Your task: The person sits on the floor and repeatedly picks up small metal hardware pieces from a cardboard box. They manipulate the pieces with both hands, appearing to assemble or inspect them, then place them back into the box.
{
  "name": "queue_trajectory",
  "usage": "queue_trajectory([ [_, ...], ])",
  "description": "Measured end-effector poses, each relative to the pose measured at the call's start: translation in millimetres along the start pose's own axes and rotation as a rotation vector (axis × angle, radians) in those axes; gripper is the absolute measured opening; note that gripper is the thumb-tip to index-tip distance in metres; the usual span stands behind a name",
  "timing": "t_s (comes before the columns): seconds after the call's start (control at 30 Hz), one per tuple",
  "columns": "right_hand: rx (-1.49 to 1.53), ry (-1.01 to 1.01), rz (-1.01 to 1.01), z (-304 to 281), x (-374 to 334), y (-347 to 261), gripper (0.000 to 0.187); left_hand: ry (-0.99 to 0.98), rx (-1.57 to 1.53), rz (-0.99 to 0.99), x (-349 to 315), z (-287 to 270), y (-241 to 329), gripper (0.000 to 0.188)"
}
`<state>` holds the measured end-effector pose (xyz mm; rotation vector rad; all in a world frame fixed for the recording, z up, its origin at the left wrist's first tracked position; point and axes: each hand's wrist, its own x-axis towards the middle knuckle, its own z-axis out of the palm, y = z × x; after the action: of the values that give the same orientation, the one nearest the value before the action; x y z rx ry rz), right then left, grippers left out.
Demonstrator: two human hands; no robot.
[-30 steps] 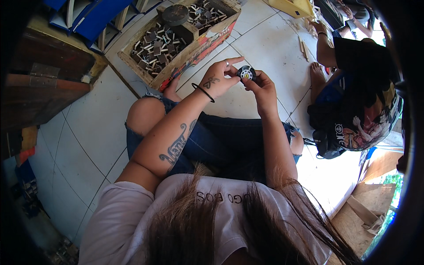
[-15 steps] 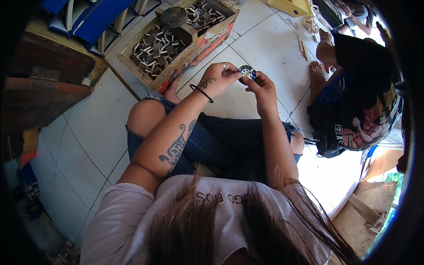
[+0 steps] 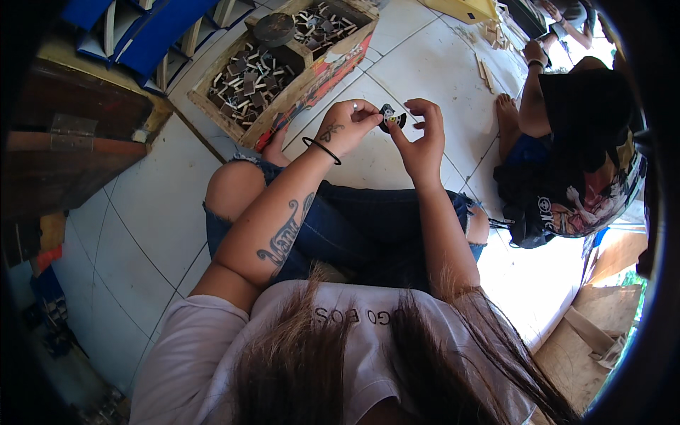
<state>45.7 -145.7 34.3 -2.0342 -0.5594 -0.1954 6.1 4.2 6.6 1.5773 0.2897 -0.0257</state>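
- Since the earlier frames, the right hand [image 3: 421, 138]'s fingers have spread away from the small black-and-white disc [image 3: 392, 118], which now shows a narrower, irregular outline instead of its round face; a co-worker's hand [image 3: 536, 54] at upper right has shifted too.
- The left hand [image 3: 347, 129] pinches the disc's left edge between thumb and forefinger.
- The right thumb touches the disc's lower side; the other right fingers stand apart from the thumb, loosely curled.
- The disc is held up between both hands, in front of the ripped blue jeans [image 3: 375, 212].
- Just beyond the left hand, a divided wooden box [image 3: 319, 80] holds many small pieces [image 3: 244, 83] on the tiled floor [image 3: 418, 64].
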Motion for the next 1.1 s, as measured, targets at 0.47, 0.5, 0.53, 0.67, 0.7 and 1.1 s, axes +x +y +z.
queue_trajectory([
  [0.47, -0.175, -0.143, -0.127, -7.3, 3.1, 6.5, 0.014, -0.046, 0.103, 0.045, 2.1, 4.0, 1.8, 0.021],
  [0.5, -0.172, -0.137, -0.133, -7.4, 3.0, 6.6, 0.014, -0.044, 0.112, 0.051, 2.3, 4.5, 1.2, 0.021],
  [0.53, -0.169, -0.131, -0.139, -7.3, 3.1, 6.8, 0.013, -0.043, 0.117, 0.055, 2.6, 4.8, 0.8, 0.021],
  [0.67, -0.142, -0.13, -0.175, -7.8, 3.0, 9.8, 0.013, -0.059, 0.112, 0.016, 4.0, 6.7, -1.9, 0.022],
  [0.7, -0.121, -0.127, -0.176, -7.5, 3.3, 10.6, 0.013, -0.06, 0.052, 0.002, 4.1, 6.8, -2.7, 0.023],
  [1.1, 0.627, -0.23, 0.529, -11.8, 3.3, 16.1, 0.012, 0.065, 0.005, 0.032, -1.0, 20.0, 4.8, 0.025],
])
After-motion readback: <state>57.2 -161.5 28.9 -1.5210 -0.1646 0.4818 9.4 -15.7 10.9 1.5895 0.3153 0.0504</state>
